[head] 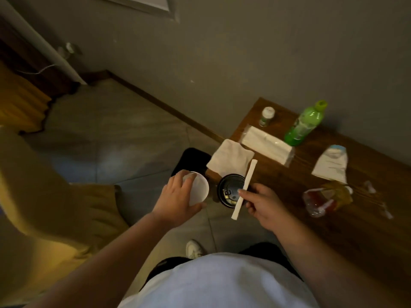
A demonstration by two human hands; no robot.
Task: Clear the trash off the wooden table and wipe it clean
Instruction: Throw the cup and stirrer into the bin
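Note:
My left hand (178, 201) grips a white paper cup (198, 192), tipped on its side, in the air left of the wooden table (333, 230). My right hand (264, 205) pinches a long paper-wrapped straw (244, 188) together with a black cup lid (230, 192) at the table's near left corner. An unfolded white napkin (230, 157) hangs over that corner. Further right on the table lie a crumpled white wrapper (331, 163) and a clear packet with red and yellow contents (324, 198).
A black bin (191, 161) stands on the tiled floor just left of the table, behind my left hand. On the table's back are a tissue pack (266, 144), a green bottle (305, 123) and a small white-capped bottle (266, 116). A tan sofa (44, 196) is at left.

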